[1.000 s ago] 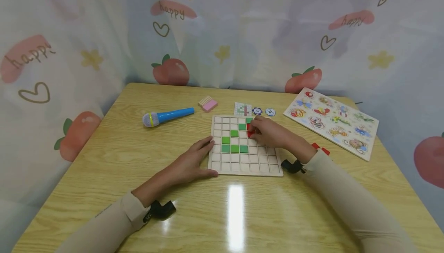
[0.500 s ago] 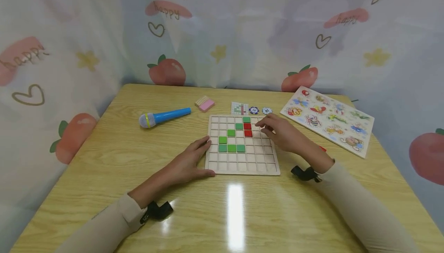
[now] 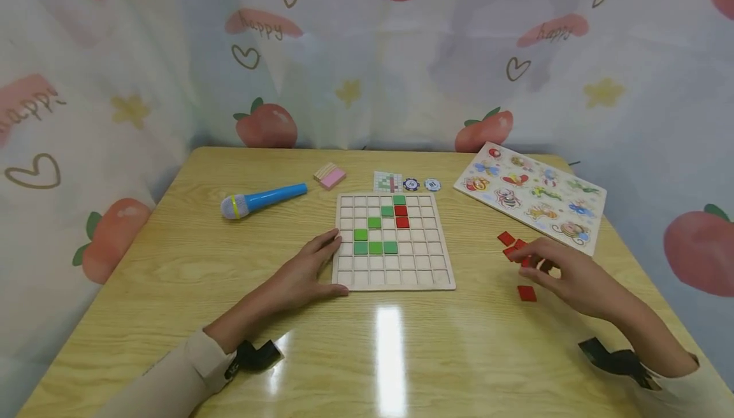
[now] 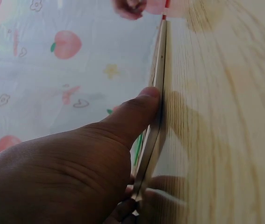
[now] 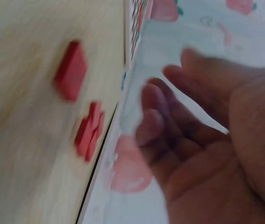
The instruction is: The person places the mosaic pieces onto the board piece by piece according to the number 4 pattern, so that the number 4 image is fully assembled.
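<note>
Left hand point(image 3: 304, 271): lies flat on the worktop point(image 3: 201, 265), fingers straight along the left edge of the grid board point(image 3: 392, 281), thumb at its near left corner; in the left wrist view the thumb point(image 4: 132, 112) presses the board's edge; grip loose, holding nothing
Right hand point(image 3: 564, 274): over the loose red tiles point(image 3: 516, 249) to the right of the board, fingers relaxed and spread in the right wrist view; grip wide, nothing held; fingertips point(image 3: 527, 259) just beside the cluster of tiles
Single red tile point(image 3: 526, 293): flat on the worktop, just near of the hand, apart from the cluster
Board: six green tiles point(image 3: 375, 247) and two red tiles point(image 3: 401, 216) sit in its cells
Behind the board: toy microphone point(image 3: 260, 200), pink block point(image 3: 329, 176), pattern card point(image 3: 387, 181), two round chips point(image 3: 421, 184)
Far right: animal puzzle board point(image 3: 530, 195)
</note>
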Demonstrator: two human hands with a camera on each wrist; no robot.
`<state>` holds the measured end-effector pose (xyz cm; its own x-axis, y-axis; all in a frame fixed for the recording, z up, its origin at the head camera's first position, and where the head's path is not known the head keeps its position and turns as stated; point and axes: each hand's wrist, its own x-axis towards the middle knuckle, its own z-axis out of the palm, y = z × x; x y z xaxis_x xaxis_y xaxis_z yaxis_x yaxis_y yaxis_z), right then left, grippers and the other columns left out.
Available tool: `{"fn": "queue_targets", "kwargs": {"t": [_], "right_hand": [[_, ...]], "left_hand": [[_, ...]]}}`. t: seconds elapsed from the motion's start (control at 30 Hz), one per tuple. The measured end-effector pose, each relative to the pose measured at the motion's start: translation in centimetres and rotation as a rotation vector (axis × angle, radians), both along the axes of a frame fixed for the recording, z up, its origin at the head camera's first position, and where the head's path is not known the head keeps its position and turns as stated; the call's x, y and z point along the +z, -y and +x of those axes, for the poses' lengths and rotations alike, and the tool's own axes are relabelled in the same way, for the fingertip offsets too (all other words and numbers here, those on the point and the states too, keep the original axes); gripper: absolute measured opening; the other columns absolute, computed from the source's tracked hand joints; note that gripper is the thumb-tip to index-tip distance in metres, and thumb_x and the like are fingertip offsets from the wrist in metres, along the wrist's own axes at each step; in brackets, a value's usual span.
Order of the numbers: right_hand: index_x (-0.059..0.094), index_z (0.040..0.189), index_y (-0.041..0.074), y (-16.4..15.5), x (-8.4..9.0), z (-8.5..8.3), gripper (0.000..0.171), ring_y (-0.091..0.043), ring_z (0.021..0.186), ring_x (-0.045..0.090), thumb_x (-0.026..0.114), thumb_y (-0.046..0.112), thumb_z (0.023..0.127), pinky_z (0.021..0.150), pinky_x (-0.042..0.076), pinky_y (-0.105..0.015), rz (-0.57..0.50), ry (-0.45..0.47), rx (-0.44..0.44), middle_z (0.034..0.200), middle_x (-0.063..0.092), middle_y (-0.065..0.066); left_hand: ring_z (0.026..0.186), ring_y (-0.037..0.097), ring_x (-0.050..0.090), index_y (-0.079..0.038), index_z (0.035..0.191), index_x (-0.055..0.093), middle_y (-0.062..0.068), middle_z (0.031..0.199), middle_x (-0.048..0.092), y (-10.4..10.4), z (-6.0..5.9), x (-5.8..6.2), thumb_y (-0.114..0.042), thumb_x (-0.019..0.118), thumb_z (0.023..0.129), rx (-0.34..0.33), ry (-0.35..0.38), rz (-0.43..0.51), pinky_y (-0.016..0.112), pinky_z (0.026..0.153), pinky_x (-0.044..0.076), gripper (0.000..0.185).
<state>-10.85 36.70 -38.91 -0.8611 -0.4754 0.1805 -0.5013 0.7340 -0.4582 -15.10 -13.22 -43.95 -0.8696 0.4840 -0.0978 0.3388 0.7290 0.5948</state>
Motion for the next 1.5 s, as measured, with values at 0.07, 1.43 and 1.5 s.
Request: {"fn": "queue_targets", "kwargs": {"t": [0.07,1.43,1.5], "right_hand": [[0.07,0.131,0.017,-1.3,-1.0,0.8,0.037,0.003,0.088,0.06,0.079,0.01,0.096,0.075,0.054,-0.019,-0.003,0.076,0.005,0.112,0.068,0.008],[0.073,0.111,0.021,6.9,-1.0,-3.8,0.021,0.002,0.087,0.056,0.084,0.017,0.093,0.072,0.054,-0.024,0.117,0.0,0.107,0.101,0.064,0.011],[0.072,0.108,0.02,8.3,-0.5,-4.7,0.019,0.0,0.087,0.057,0.084,0.015,0.093,0.073,0.056,-0.026,0.119,-0.003,0.144,0.103,0.065,0.009]], "left_hand": [[0.167,0.03,0.019,-0.013,0.171,0.025,-0.001,0.182,0.013,0.0,0.0,-0.1,-0.057,0.084,0.088,0.002,0.007,0.004,0.055,0.128,0.036,0.111],[0.168,0.03,0.019,-0.014,0.171,0.024,-0.001,0.182,0.014,0.2,0.0,0.1,-0.057,0.083,0.089,0.006,0.003,0.005,0.056,0.128,0.036,0.109],[0.168,0.03,0.019,-0.014,0.171,0.025,-0.001,0.182,0.014,0.1,0.1,0.1,-0.057,0.083,0.088,0.003,0.003,0.006,0.056,0.127,0.037,0.11]]}}
